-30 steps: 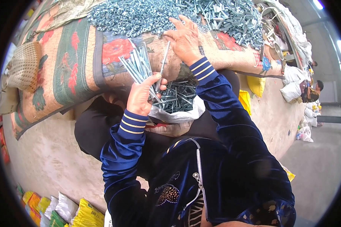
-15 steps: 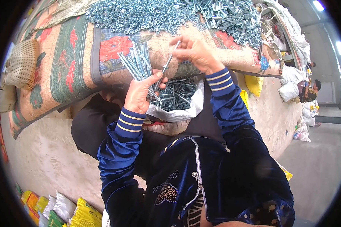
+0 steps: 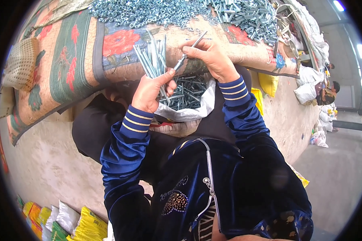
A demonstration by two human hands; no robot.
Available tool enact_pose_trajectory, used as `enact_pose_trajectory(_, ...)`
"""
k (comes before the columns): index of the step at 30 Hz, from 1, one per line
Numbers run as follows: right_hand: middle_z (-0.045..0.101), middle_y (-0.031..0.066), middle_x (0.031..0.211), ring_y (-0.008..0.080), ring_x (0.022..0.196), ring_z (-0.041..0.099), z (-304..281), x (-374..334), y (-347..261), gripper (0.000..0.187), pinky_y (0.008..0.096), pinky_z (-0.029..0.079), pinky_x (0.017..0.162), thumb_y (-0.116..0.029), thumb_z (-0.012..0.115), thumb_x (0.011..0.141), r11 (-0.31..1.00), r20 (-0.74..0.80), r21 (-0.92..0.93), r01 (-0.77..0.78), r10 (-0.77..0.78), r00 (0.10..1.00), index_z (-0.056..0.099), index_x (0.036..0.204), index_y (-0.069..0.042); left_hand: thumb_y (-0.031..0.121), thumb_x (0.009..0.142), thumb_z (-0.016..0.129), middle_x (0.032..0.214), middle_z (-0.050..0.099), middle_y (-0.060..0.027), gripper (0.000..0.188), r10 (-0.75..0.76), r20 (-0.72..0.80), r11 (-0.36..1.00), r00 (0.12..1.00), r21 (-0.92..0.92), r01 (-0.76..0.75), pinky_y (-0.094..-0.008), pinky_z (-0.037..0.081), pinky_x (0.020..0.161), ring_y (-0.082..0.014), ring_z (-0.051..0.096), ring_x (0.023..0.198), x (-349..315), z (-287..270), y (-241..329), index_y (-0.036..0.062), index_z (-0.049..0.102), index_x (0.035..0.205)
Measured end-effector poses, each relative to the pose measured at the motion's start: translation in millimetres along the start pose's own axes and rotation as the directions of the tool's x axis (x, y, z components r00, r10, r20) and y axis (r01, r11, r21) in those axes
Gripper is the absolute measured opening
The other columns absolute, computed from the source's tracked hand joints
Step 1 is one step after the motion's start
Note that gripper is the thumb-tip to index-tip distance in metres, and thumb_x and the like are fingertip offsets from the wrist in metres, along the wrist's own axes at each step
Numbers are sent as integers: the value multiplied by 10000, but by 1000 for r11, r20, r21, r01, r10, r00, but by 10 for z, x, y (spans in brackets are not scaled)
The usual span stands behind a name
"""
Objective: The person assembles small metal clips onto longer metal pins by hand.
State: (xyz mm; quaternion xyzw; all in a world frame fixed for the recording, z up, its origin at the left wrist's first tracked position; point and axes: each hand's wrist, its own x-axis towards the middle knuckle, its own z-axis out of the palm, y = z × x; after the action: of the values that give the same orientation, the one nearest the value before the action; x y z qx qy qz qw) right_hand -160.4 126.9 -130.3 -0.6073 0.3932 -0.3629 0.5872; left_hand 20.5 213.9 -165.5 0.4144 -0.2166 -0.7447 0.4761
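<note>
My left hand (image 3: 149,93) is closed around a fanned bundle of long, thin metal rods (image 3: 153,58), which point up and away from me. In front of its thumb, one rod with a thicker collar (image 3: 182,61) slants up to the right. My right hand (image 3: 216,60) pinches that rod along its upper part, and its lower end meets the left thumb and fingers. Beneath both hands sits an open white sack (image 3: 207,105) filled with darker metal bolts with sleeves (image 3: 188,91). My left hand partly covers the sack's near left side.
A flower-patterned padded cover (image 3: 82,60) lies over the work surface. At its far side are a heap of small metal nuts (image 3: 145,14) and a heap of short metal tubes (image 3: 247,18). A woven basket (image 3: 22,66) stands left. Filled bags (image 3: 88,227) lie lower left; people (image 3: 330,94) sit far right.
My right hand has closed in on the collared rod and now pinches it higher up. The rod has shifted slightly right and tilts more. My left hand still grips the bundle.
</note>
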Motion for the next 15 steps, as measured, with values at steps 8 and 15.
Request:
enact_pose_trajectory(8, 647, 24, 795, 60, 716, 568, -19, -9, -71, 252, 206, 432, 673, -251, 623, 893, 879, -73, -468, -92, 65, 995, 651, 989, -20, 116, 841, 657, 669, 632, -93, 147, 120, -24, 993, 993, 11, -120, -240, 457, 505, -147, 587, 529, -18, -11, -49, 3, 608, 921)
enact_pose_trajectory(15, 628, 9, 737, 37, 617, 536, -100, -24, -177, 250, 193, 403, 583, -256, 621, 895, 849, 0, -504, -159, 184, 983, 647, 952, -14, 124, 852, 639, 678, 630, -70, 132, 87, -3, 995, 996, 44, -86, -225, 440, 523, -121, 569, 550, -31, -30, -47, 28, 602, 935)
